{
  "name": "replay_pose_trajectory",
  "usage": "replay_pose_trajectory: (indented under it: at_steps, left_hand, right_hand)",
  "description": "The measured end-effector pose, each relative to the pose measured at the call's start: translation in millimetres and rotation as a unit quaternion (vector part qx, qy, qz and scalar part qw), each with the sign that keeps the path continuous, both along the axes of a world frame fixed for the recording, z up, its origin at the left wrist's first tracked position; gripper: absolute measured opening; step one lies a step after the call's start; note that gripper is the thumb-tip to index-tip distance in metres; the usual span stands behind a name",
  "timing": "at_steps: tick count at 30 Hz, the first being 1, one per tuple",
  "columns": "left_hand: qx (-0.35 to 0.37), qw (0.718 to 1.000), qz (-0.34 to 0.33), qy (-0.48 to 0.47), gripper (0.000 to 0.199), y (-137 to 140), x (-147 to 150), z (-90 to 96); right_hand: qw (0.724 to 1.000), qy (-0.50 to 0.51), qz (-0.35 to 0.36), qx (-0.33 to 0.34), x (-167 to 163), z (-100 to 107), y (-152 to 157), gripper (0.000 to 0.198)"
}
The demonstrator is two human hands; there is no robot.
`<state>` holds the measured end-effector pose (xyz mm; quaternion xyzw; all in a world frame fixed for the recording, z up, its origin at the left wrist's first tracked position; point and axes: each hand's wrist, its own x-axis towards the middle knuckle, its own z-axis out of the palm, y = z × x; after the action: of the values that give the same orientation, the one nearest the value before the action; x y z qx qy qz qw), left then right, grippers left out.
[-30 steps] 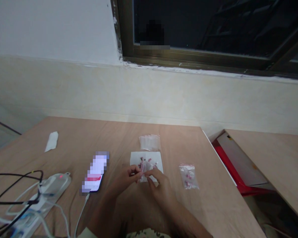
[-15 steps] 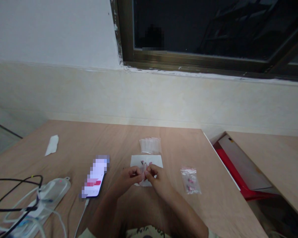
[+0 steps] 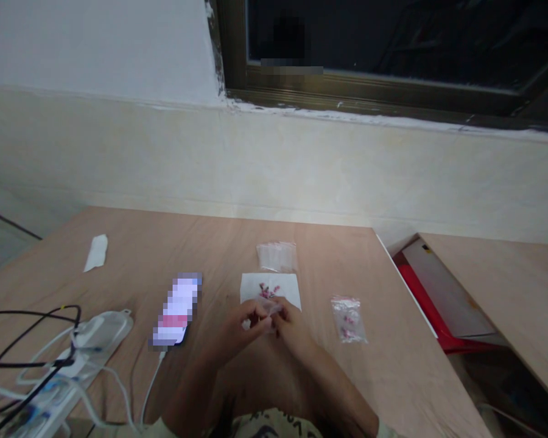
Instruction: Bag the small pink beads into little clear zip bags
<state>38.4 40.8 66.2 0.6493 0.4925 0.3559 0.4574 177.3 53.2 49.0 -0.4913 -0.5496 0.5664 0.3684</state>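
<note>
Your two hands meet over a small clear bag (image 3: 270, 308), pinched between the fingers of both: your left hand (image 3: 244, 321) grips its left edge with fingers together on the plastic, and your right hand (image 3: 291, 322) clamps the right edge the same way. The bag is blurred and mostly hidden by your fingertips, so what it holds cannot be told.

Just beyond your fingers lies a white paper sheet (image 3: 270, 288) on the table (image 3: 329, 371), with a small heap of pink beads (image 3: 267, 289) on it, close to your fingertips. Farther away past the sheet sits a stack of empty clear bags (image 3: 276, 256).

To the right of your right-hand fingers, apart from them, a filled bag (image 3: 348, 319) with pink pieces inside lies flat on the table. To the left of your left-hand fingers a phone (image 3: 176, 310) lies face up with its screen lit, a white cable (image 3: 148, 389) running from its near end toward you. Farther left is a white power strip (image 3: 98, 333) with black and white cords (image 3: 31, 359) tangled about it. Well beyond that, near the far left of the table, a white scrap (image 3: 96, 252) lies alone.

Right of the table edge, a red object (image 3: 422, 304) leans in the gap beside a second wooden surface (image 3: 506, 292).
</note>
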Motion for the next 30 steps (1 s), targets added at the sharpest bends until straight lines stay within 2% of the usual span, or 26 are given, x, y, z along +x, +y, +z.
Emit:
replay_pose_trajectory:
  at_steps: [2,5,6,10,12,17,19,25,30]
  left_hand:
    - [-0.042,0.999,0.028,-0.007,0.018,1.6,-8.9,-7.3]
    - [-0.102,0.989,0.097,-0.039,0.027,6.7,-20.9,-24.0]
    - [-0.12,0.987,0.093,-0.052,0.03,8.4,-23.0,-29.2]
    - [-0.163,0.981,0.007,-0.107,0.031,12.9,-24.2,-40.0]
    - [-0.164,0.98,0.011,-0.114,0.029,14.1,-25.0,-41.4]
    - [-0.181,0.974,0.072,-0.115,0.026,14.6,-37.5,-50.7]
    - [-0.183,0.972,0.098,-0.108,0.027,12.7,-43.4,-57.0]
    - [-0.183,0.969,0.148,-0.075,0.03,3.6,-52.3,-69.2]
    - [-0.193,0.967,0.15,-0.072,0.03,2.4,-55.6,-68.6]
  right_hand:
    - [0.999,0.035,-0.023,-0.009,4.8,-1.4,3.1,0.009]
    - [0.994,0.097,-0.013,-0.045,11.7,0.2,9.9,0.011]
    - [0.992,0.113,-0.001,-0.048,13.0,1.6,12.1,0.012]
    - [0.99,0.128,0.041,-0.038,13.2,2.5,20.0,0.018]
    - [0.992,0.117,0.034,-0.043,11.8,-5.1,23.6,0.022]
    - [0.992,0.069,-0.059,-0.09,11.5,-39.3,26.3,0.033]
    - [0.992,0.064,-0.067,-0.09,11.9,-48.0,22.6,0.034]
    - [0.998,-0.027,-0.036,-0.042,8.6,-51.5,10.0,0.027]
    - [0.996,-0.081,-0.04,-0.029,8.1,-58.4,13.1,0.018]
